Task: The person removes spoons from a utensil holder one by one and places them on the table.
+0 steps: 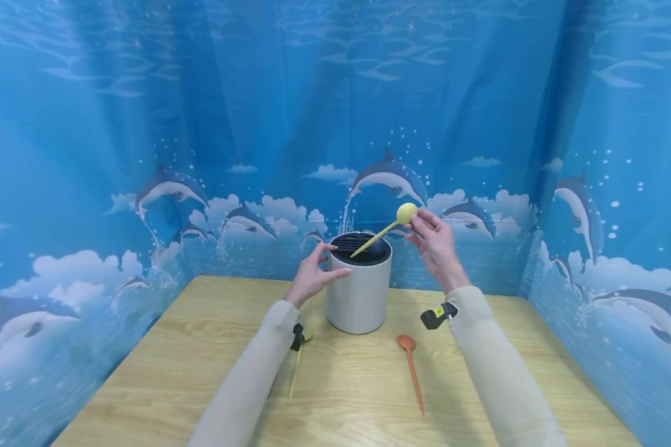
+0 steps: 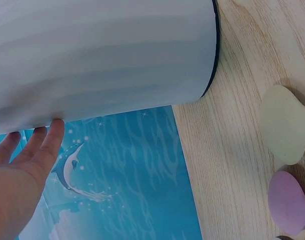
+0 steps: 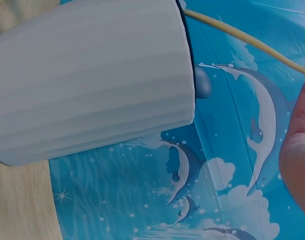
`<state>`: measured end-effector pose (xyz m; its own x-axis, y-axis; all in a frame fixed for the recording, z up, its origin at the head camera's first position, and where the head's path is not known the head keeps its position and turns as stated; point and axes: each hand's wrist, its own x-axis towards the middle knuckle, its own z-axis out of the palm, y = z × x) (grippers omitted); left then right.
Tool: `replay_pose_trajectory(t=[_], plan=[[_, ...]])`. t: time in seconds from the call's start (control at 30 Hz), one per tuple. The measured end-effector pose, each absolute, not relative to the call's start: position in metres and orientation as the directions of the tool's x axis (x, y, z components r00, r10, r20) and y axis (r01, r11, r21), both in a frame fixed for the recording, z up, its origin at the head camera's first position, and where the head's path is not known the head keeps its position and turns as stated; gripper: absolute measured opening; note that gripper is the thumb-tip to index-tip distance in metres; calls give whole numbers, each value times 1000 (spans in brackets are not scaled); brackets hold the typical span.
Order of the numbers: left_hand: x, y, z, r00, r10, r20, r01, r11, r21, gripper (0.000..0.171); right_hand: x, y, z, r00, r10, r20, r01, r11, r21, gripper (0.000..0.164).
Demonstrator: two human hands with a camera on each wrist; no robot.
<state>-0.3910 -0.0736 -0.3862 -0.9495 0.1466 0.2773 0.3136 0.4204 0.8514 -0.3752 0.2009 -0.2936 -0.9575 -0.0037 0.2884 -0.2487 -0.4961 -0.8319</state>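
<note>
My right hand (image 1: 435, 247) pinches a yellow spoon (image 1: 406, 213) at its round bowl. The handle slants down to the left, its pointed tip over the mouth of a white ribbed utensil holder (image 1: 359, 301) with a black top. In the right wrist view the spoon's handle (image 3: 247, 39) reaches the holder's rim, where a rounded blue-grey thing (image 3: 203, 82) sticks out. My left hand (image 1: 313, 273) rests against the holder's left side near the rim, thumb toward the front. Its fingertips (image 2: 55, 128) touch the wall in the left wrist view.
An orange spoon (image 1: 408, 345) lies on the wooden table (image 1: 346, 397), right of the holder's front. Beneath my left wrist lies a pale yellow-green spoon (image 2: 282, 125), with a purple one (image 2: 287, 202) beside it. A blue dolphin-print curtain (image 1: 291, 124) surrounds the table.
</note>
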Motion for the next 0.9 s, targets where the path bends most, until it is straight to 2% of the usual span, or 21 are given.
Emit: replay_pose_trajectory(t=[0.17, 0.4, 0.47, 0.67, 0.9], plan=[[-392, -73, -387, -950, 142, 279, 313, 429, 847, 76, -375, 208, -294, -957, -3, 289, -231, -591, -772, 21], [-393, -72, -388, -949, 138, 283, 315, 430, 846, 75, -374, 216, -294, -947, 18, 321, -252, -660, -707, 45], [-393, -72, -387, -949, 140, 283, 316, 427, 847, 75, -373, 218, -294, -945, 32, 326, -258, -685, -681, 42], [-393, -73, -387, -950, 144, 276, 312, 430, 848, 75, -370, 224, -296, -947, 18, 320, -234, -721, -652, 17], [-392, -74, -387, -947, 147, 284, 320, 420, 849, 77, -371, 226, -305, -951, 35, 308, -261, -627, -734, 16]])
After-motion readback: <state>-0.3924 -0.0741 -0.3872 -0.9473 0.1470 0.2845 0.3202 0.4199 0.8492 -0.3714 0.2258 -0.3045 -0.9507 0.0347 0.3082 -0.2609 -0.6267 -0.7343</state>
